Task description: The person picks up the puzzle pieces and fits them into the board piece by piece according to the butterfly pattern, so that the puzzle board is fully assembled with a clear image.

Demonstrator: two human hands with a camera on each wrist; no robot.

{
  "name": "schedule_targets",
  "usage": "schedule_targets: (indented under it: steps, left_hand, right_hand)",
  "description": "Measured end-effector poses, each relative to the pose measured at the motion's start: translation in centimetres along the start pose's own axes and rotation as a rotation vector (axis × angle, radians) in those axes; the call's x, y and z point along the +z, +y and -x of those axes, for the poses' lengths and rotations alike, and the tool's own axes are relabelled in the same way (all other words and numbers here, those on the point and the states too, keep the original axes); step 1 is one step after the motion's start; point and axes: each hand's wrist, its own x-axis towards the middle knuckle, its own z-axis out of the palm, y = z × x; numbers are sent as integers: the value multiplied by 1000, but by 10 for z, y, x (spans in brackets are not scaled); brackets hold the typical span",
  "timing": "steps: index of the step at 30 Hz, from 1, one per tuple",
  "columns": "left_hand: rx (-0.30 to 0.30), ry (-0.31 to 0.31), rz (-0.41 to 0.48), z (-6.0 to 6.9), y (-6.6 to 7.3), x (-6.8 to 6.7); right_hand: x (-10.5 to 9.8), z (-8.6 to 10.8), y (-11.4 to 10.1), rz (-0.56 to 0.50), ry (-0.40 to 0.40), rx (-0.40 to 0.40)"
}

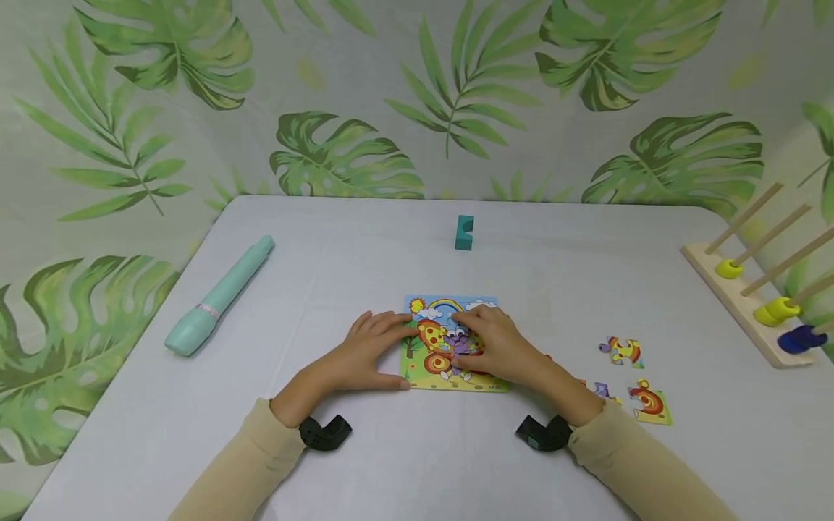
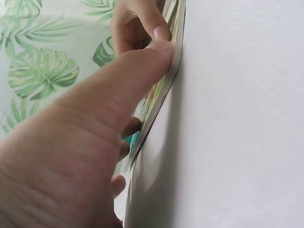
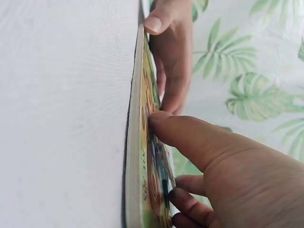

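Observation:
A square puzzle board (image 1: 423, 383) with a cartoon butterfly, rainbow and sun lies flat on the table before me. My left hand (image 1: 374, 351) rests at its left edge, fingers stretched along that side and thumb at the near corner. Over the board's right half, my right hand (image 1: 498, 347) pinches a puzzle piece (image 3: 164, 161) between thumb and fingers. The piece is slightly tilted against the board surface in the right wrist view, and the hand hides much of it. In the left wrist view, the left thumb (image 2: 156, 52) touches the board's edge.
Loose puzzle pieces (image 1: 650, 401) lie to the right, some partly behind the right forearm. A teal block (image 1: 464, 233) stands at the back. A mint-green microphone-shaped object (image 1: 221, 295) lies at left. A wooden peg rack (image 1: 736, 304) with yellow and blue beads stands at right.

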Motion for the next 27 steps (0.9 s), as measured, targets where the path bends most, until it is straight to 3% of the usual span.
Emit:
schedule_targets:
  steps: [5,10,13,17,27]
  left_hand:
    - [15,34,14,-3,5,3]
    - [88,71,-31,-8,8,6]
    - [130,58,-81,-11,10,8]
    - [142,18,-139,-14,12,9]
    - [141,7,-155,-16,19,7]
  right_hand:
    - [2,-1,0,-6,-10,16]
    - [2,-2,0,4,-13,26]
    - [2,-2,1,4,-16,31]
    - [2,-1,2,2,-21,34]
    - [3,-1,2,2,-14,33]
